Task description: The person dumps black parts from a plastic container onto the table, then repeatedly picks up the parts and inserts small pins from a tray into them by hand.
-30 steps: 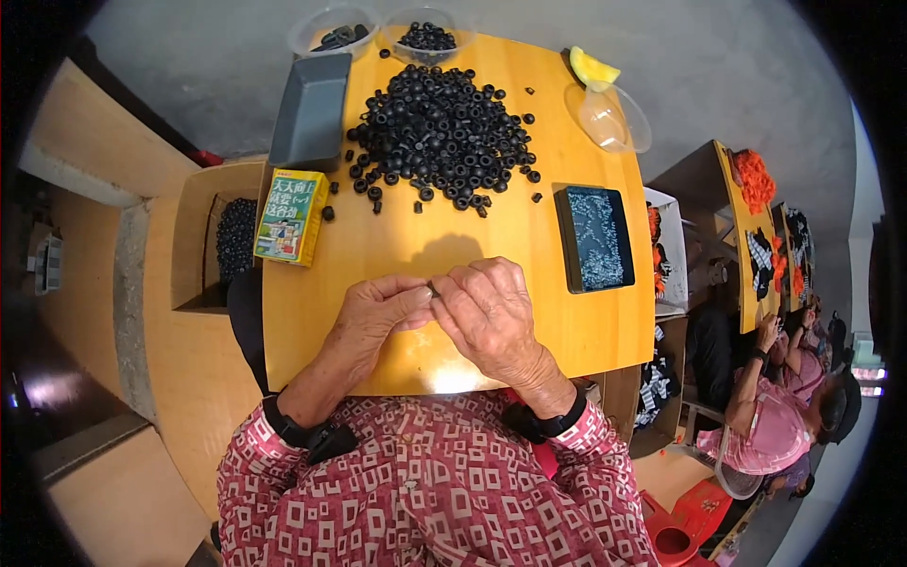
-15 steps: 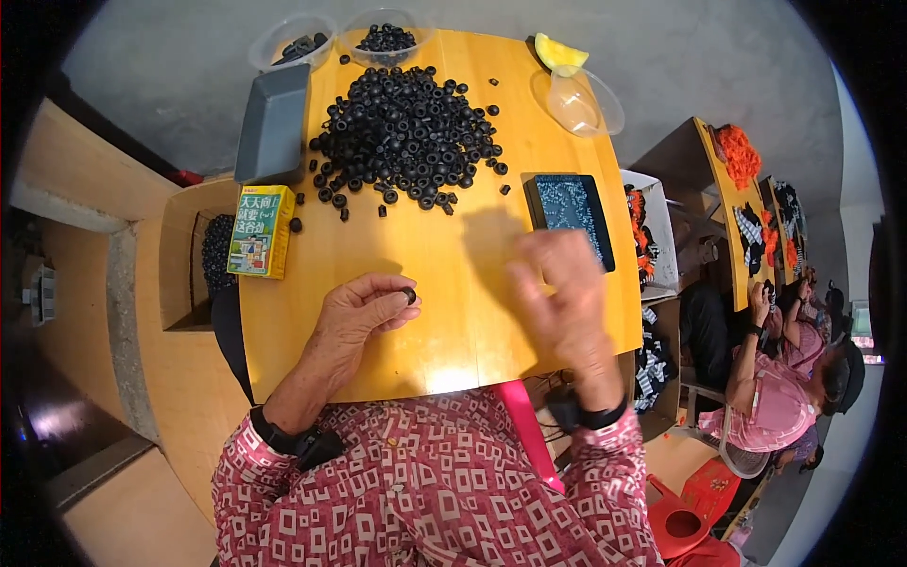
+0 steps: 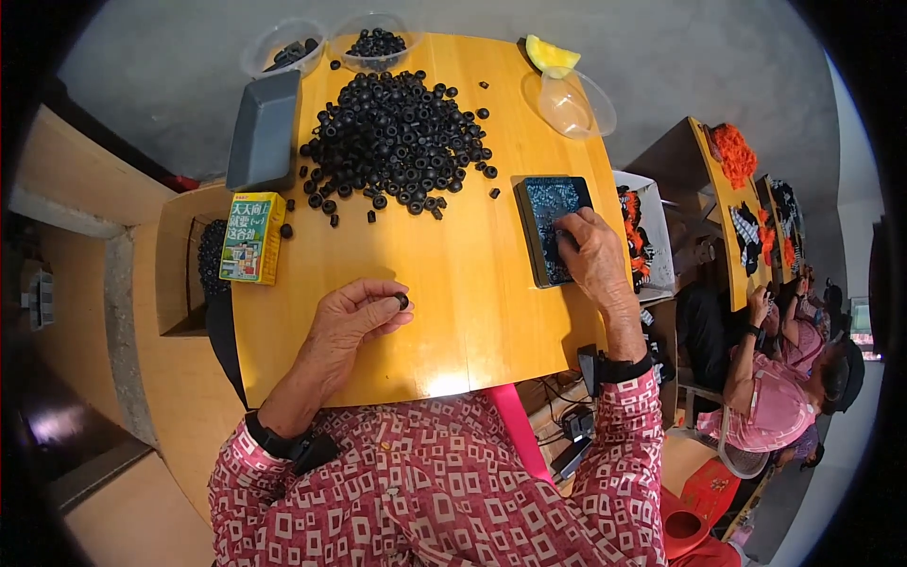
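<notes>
Heap of loose black parts [image 3: 392, 137] is covering desk's [image 3: 444, 321] far middle, so much handling is seemingly remaining; finished amount cannot be told. Left hand [image 3: 351, 317] is pinching one round part [image 3: 402, 300] near front edge; right hand [image 3: 597, 257] is resting narrow over dark tray [image 3: 530, 248] of small bits [image 3: 559, 195], hiding near corner, grip unclear. Grey bin [image 3: 263, 132] and carton [image 3: 252, 238] are standing left of heap, clear container [image 3: 570, 109] right.

Yellow table [image 3: 444, 260] with black parts [image 3: 392, 137], grey tray [image 3: 264, 132], carton [image 3: 251, 241], dark tray [image 3: 543, 200]
</notes>
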Demonstrator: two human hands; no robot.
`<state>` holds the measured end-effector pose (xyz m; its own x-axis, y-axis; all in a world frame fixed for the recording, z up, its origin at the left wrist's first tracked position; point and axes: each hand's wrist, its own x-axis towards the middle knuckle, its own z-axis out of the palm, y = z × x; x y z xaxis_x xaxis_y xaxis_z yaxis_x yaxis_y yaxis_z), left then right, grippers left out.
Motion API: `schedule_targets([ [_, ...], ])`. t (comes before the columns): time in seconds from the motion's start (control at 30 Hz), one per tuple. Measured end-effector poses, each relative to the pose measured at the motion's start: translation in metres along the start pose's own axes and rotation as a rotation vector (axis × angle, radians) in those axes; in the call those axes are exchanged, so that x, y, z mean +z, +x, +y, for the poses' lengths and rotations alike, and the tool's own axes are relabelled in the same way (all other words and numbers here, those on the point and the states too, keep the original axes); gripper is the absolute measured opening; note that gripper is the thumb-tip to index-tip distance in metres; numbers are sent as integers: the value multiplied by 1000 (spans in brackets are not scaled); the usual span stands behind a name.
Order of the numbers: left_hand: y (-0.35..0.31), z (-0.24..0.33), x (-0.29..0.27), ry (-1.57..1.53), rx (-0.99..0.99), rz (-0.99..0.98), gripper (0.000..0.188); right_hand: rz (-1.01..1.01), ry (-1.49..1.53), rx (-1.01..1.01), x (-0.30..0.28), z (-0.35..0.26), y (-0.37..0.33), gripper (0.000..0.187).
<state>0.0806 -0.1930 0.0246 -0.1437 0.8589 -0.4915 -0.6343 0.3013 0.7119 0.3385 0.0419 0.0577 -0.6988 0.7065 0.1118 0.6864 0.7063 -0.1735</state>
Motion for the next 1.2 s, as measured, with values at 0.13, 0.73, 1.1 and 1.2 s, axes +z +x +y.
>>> schedule_targets([
  [0.13,-1,2,2,6,-6,15,20,165,281,41,-4,0,0,15],
  [0.73,0,2,3,2,-14,27,19,153,1014,360,9,8,-18,13],
  [1.1,1,1,4,-28,-13,24,21,152,1078,403,-2,7,-20,8],
  [1.2,2,0,3,-11,-19,23,21,147,1047,370,-1,8,-19,9],
])
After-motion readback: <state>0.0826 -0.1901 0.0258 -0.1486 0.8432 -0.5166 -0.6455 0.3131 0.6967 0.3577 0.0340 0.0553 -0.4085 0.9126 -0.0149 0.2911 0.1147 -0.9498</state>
